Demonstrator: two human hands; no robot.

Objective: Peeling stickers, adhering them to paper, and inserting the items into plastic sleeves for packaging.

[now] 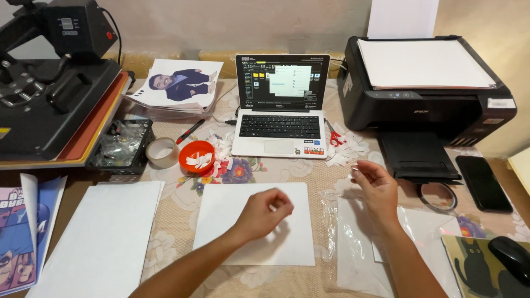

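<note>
My left hand (pixel 266 212) hovers over a white sheet (pixel 221 226) that lies flat on the flowered tablecloth; its fingers are curled in with nothing visible in them. My right hand (pixel 375 186) is raised just right of the sheet, above a clear plastic sleeve (pixel 353 251), with thumb and fingertips drawn together. Whether they pinch something small I cannot tell.
An open laptop (pixel 279 105) sits behind the sheet, a black printer (pixel 425 83) to its right, a heat press (pixel 49 83) far left. Around: red bowl (pixel 197 157), tape roll (pixel 162 152), scissors (pixel 334 135), phone (pixel 484 182), mouse (pixel 510 254), white paper stack (pixel 99 237).
</note>
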